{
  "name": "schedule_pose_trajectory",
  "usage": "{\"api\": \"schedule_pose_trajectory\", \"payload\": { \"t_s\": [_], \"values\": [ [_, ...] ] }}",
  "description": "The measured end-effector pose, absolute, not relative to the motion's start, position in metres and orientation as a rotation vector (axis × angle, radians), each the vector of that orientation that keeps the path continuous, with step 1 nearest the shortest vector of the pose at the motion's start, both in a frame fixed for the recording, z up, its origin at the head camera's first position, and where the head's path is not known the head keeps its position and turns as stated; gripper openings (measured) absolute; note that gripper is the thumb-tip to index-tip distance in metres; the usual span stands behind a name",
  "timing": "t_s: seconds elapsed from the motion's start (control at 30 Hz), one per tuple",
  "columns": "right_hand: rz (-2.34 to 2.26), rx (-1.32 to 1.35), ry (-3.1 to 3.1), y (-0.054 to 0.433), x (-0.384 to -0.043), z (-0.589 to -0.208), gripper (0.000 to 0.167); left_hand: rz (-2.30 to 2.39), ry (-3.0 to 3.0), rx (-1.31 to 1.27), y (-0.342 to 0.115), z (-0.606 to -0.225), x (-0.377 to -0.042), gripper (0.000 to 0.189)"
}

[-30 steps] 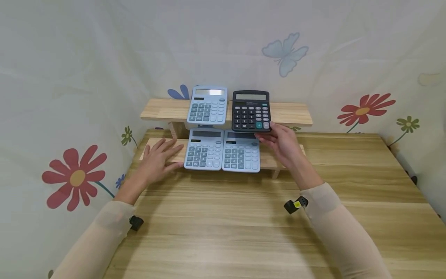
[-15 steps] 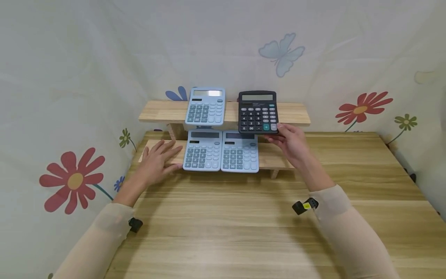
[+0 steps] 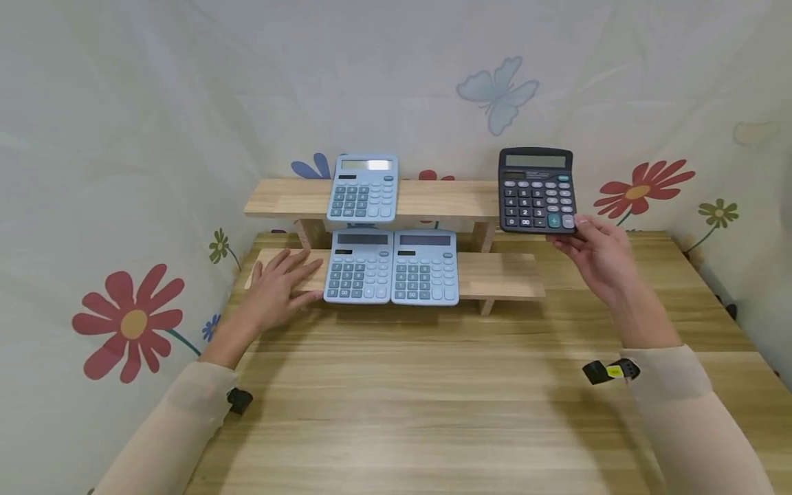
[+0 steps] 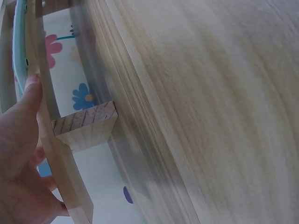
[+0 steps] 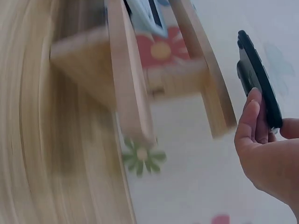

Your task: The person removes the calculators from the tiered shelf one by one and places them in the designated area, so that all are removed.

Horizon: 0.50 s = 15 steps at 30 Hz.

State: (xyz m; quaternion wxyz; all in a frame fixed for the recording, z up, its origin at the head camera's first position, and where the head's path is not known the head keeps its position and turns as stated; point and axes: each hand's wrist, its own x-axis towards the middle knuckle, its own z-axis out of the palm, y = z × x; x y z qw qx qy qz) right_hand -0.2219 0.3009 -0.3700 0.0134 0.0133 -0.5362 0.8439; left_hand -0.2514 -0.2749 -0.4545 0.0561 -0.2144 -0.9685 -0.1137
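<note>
Black calculator [image 3: 537,190] shifted right — pinched by right hand [image 3: 601,258]; left hand [image 3: 276,289] spread on lower shelf [image 3: 500,275].

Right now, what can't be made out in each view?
Head: lettering on the black calculator beneath its display, too small.
Left wrist: light-blue calculator, cut off by the top edge.
Right wrist: right hand, cut off by the right edge.
Right wrist: lower shelf, blurred.

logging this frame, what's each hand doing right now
Left hand: open, fingers spread, touching the lower shelf.
Right hand: closed, holding the black calculator near its lower right corner.
</note>
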Motion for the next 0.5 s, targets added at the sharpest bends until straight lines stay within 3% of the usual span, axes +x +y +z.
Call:
{"api": "schedule_pose_trajectory", "payload": {
  "t_s": [0.5],
  "values": [
    [2.689, -0.127, -1.564, 0.417, -0.215, -0.394, 0.022, -0.334, -2.928, -0.653, -0.277, -0.455, -0.251, 0.072]
  ]
}}
